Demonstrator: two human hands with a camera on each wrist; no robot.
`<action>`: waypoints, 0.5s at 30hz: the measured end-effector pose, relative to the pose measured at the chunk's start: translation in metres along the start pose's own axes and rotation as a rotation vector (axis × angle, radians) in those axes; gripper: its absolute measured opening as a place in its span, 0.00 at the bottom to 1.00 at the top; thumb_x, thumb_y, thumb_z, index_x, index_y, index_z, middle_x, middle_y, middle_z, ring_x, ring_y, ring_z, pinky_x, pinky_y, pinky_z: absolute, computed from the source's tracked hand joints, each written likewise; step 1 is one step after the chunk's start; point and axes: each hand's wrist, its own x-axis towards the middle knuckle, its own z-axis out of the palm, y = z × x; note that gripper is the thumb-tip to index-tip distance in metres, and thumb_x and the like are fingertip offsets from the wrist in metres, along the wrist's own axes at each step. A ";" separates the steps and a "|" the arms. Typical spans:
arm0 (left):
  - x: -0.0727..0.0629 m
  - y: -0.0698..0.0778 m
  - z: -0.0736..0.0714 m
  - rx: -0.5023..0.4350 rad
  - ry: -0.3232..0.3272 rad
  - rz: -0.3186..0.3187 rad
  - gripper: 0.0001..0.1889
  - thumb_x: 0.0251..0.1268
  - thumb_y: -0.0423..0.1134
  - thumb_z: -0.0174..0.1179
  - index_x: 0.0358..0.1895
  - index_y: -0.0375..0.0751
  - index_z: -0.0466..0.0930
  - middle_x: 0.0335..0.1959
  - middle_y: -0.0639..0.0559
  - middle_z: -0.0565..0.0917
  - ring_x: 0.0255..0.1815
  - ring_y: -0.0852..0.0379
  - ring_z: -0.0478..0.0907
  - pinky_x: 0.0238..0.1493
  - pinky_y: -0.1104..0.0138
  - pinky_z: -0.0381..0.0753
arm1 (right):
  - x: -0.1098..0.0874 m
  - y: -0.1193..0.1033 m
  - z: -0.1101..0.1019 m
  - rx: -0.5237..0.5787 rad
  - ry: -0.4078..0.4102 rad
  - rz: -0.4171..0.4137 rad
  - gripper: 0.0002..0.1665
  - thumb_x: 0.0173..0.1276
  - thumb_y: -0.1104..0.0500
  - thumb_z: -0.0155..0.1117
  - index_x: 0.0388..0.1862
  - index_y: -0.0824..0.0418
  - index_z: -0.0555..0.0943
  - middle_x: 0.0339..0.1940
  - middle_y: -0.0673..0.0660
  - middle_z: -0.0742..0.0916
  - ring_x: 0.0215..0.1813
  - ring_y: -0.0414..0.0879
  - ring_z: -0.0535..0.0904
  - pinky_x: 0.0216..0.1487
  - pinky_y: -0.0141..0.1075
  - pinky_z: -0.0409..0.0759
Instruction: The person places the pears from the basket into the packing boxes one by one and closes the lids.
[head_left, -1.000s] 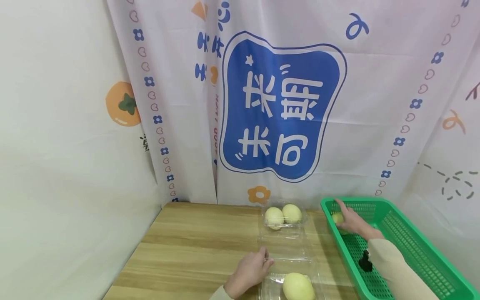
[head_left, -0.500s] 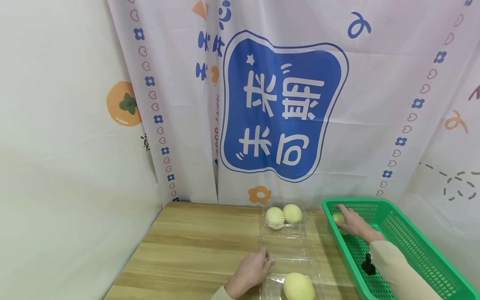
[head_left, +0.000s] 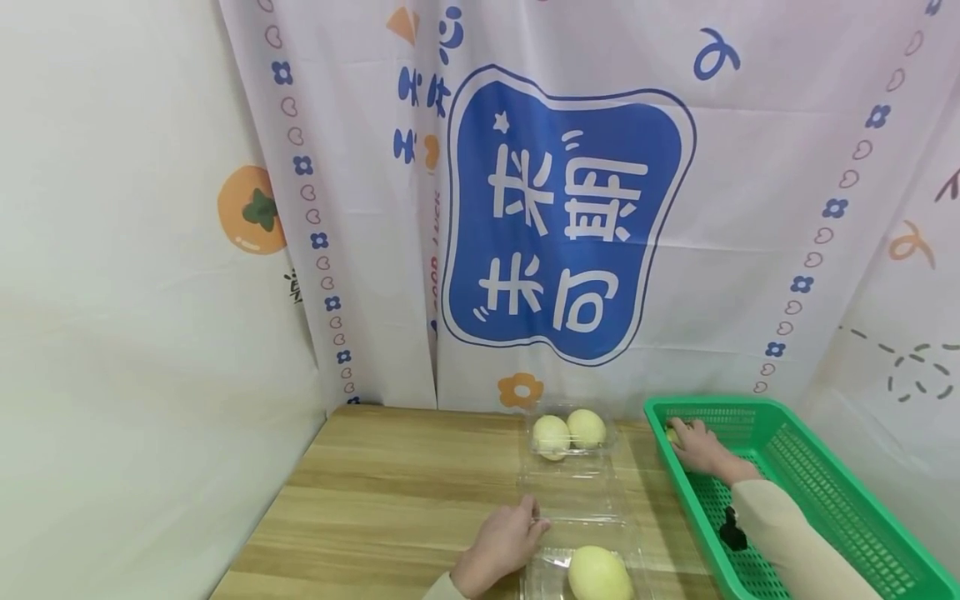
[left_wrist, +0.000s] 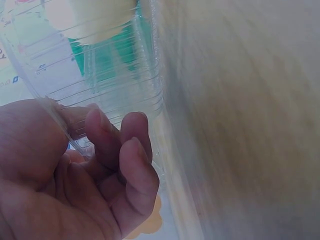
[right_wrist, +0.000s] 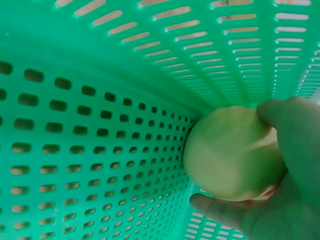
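Note:
My right hand (head_left: 703, 454) reaches into the far left corner of a green slotted basket (head_left: 832, 467). It grips a round yellow-green fruit (right_wrist: 225, 160) there, thumb and fingers on either side in the right wrist view. On the wooden table, my left hand (head_left: 501, 542) pinches the left edge of an open clear plastic box (head_left: 542, 575); its curled fingers (left_wrist: 140, 172) show beside the ribbed plastic in the left wrist view. One pale yellow fruit (head_left: 600, 573) lies in this box.
Behind the open box, against the cloth backdrop, stands another clear box (head_left: 573, 452) with two pale yellow fruits (head_left: 551, 437). The wooden table (head_left: 390, 483) extends to the left. A black wrist strap piece (head_left: 732, 530) hangs below the right sleeve.
My right hand's fingers, earlier stretched toward the basket's far wall, have come down and curled round the fruit in the corner. The left hand holds its place at the box.

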 end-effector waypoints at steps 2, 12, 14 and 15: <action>0.000 0.001 -0.001 0.005 -0.004 -0.001 0.13 0.71 0.50 0.57 0.43 0.44 0.75 0.19 0.59 0.73 0.18 0.65 0.66 0.21 0.72 0.67 | 0.000 0.000 0.000 0.021 -0.011 0.017 0.26 0.76 0.57 0.52 0.66 0.71 0.65 0.60 0.86 0.66 0.61 0.84 0.62 0.52 0.73 0.67; 0.000 0.001 -0.001 0.005 -0.012 0.010 0.13 0.71 0.49 0.57 0.44 0.42 0.75 0.20 0.58 0.73 0.17 0.65 0.65 0.20 0.73 0.67 | 0.005 0.008 -0.004 0.071 -0.011 0.121 0.27 0.73 0.53 0.48 0.64 0.68 0.69 0.58 0.86 0.68 0.56 0.83 0.67 0.42 0.69 0.74; 0.000 0.000 -0.001 -0.012 -0.014 0.009 0.13 0.71 0.49 0.56 0.44 0.41 0.75 0.19 0.58 0.73 0.17 0.65 0.65 0.19 0.73 0.66 | 0.005 0.010 -0.004 0.073 0.003 0.100 0.27 0.72 0.53 0.49 0.63 0.70 0.70 0.57 0.83 0.72 0.55 0.80 0.70 0.42 0.65 0.75; 0.000 0.000 -0.001 -0.021 -0.016 0.008 0.13 0.71 0.48 0.56 0.44 0.41 0.75 0.19 0.58 0.72 0.17 0.65 0.64 0.19 0.73 0.66 | 0.004 0.010 -0.004 0.074 0.013 0.092 0.27 0.72 0.53 0.49 0.62 0.70 0.71 0.55 0.81 0.75 0.53 0.76 0.73 0.41 0.62 0.77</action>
